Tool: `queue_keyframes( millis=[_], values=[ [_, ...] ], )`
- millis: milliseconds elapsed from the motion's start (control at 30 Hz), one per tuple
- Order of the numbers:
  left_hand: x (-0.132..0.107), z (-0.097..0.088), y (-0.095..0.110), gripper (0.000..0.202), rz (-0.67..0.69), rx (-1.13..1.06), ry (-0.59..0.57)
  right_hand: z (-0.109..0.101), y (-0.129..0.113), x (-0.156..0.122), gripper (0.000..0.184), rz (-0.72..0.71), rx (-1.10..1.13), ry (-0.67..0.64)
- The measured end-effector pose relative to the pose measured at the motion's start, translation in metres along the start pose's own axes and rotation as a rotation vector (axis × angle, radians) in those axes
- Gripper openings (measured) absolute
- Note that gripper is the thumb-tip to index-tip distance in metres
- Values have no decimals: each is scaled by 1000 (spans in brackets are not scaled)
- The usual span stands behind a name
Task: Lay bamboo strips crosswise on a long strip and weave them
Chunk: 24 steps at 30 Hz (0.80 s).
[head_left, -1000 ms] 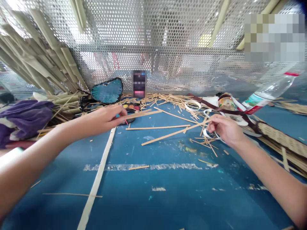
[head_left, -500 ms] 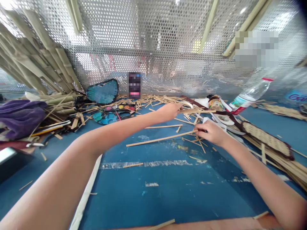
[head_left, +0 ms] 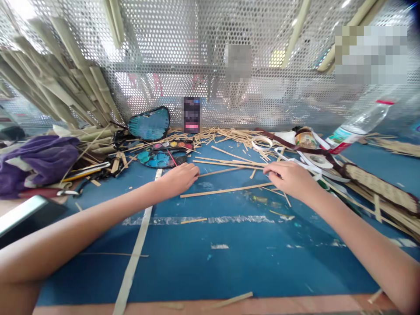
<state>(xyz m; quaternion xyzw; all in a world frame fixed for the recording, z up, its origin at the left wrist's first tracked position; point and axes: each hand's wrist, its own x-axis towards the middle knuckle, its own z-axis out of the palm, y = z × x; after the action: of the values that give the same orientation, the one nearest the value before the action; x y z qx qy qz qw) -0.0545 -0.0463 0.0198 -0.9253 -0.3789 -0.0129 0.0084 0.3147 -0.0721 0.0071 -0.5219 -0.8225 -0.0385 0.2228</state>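
My left hand (head_left: 182,178) is closed at the left end of a thin bamboo strip (head_left: 223,171), its fingertips partly hidden. Across from it, my right hand (head_left: 290,177) pinches the right ends of a few bamboo strips (head_left: 229,162) that point left over the blue table. One longer bamboo strip (head_left: 226,190) lies on the table below, its right end running under my right hand. Short offcuts (head_left: 278,193) are scattered beneath that hand. Behind the strips lies a white ring (head_left: 261,143).
A paint palette (head_left: 160,158), a phone (head_left: 191,114) and a heap of bamboo scraps (head_left: 226,134) sit along the perforated metal screen (head_left: 170,78). At right are a tape roll (head_left: 316,160), a plastic bottle (head_left: 361,127) and a woven piece (head_left: 382,186). A purple cloth (head_left: 39,162) lies left.
My left hand has moved left and nearer, from behind the strips to the left end of one. My right hand has gone slightly up, now at the ends of several strips. The view has shifted slightly.
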Motion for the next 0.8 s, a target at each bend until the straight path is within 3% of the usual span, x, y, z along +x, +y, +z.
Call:
queue_keyframes(
  millis=[233, 367, 533, 667, 800],
  values=[
    [-25, -25, -11, 28, -54, -317, -9, 14, -106, 46, 27, -259, 205, -78],
    [-37, -36, -31, 35, -127, -578, -24, 32, -152, 77, 23, -120, 389, -235],
    [-49, -44, -70, 36, -196, -667, -263, 52, -165, 101, 30, 46, 387, -337],
    [-63, -45, -98, 36, -233, -664, -383, 65, -159, 100, 35, 70, 362, -401],
    [-70, -35, -110, 37, -289, -667, -466, 71, -156, 95, 36, 109, 379, -428]
  ],
)
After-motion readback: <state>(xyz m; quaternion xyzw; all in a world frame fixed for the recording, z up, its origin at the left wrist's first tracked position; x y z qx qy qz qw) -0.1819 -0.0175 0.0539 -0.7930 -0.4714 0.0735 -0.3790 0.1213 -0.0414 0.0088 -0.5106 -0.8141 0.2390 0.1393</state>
